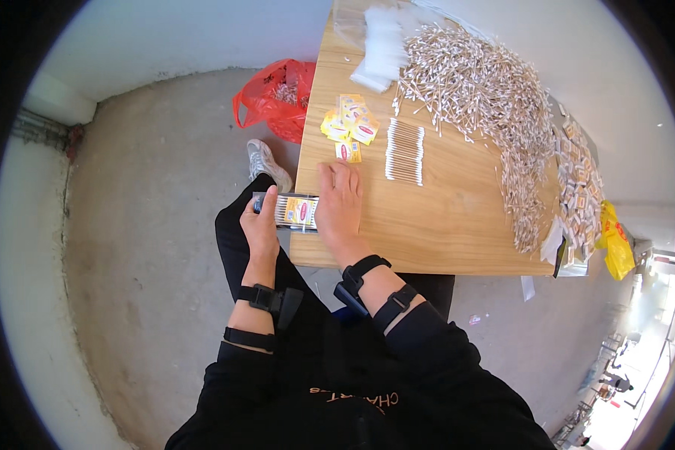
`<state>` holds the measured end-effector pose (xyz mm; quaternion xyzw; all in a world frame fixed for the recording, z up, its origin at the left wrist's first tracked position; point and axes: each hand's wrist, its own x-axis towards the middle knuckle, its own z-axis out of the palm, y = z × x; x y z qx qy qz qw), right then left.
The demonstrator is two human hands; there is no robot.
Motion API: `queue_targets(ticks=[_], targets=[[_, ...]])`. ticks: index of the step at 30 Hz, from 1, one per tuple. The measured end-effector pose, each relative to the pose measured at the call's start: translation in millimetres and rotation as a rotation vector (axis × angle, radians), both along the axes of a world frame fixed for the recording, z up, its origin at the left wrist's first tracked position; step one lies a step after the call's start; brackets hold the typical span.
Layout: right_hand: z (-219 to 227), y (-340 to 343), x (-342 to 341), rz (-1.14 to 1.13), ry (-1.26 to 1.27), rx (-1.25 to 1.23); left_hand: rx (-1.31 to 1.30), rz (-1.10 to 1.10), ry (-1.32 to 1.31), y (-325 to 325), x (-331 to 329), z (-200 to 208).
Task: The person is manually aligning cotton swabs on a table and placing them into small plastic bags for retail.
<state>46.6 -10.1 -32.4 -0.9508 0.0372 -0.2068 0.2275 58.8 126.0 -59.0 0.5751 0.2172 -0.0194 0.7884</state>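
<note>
Left hand [260,225] grips one end of a clear flat pack of cotton swabs [295,211] at the wooden desk [427,225] edge; right hand [339,201] lies flat, fingers extended, on its other end. Just beyond the right hand: small yellow glossy labels [350,126], a neat swab row [405,152], then a big loose swab heap [487,97]. Red plastic bag [274,97] on concrete floor beyond the left hand.

Clear swab packet [295,211] with yellow-red label at table edge — loose yellow labels [349,126] beyond it.
</note>
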Motion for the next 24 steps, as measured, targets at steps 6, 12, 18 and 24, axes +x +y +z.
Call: queue_targets(ticks=[6, 12, 18, 24], targets=[[6.2, -1.2, -21.4, -0.170, -0.085, 0.761, 0.022, 0.006, 0.007, 0.6, 0.1, 4.4], [7.9, 25.8, -34.8, -0.181, -0.085, 1.076, -0.015, 0.004, -0.002, 0.1, 0.5, 4.4], [10.2, 51.8, -23.6, -0.139, -0.094, 1.056, 0.033, -0.019, -0.016, 2.1, 0.6, 7.1], [-0.1, 22.6, -28.9, -0.032, -0.088, 1.143, 0.173, -0.023, 0.038, -0.6, 0.7, 10.7]])
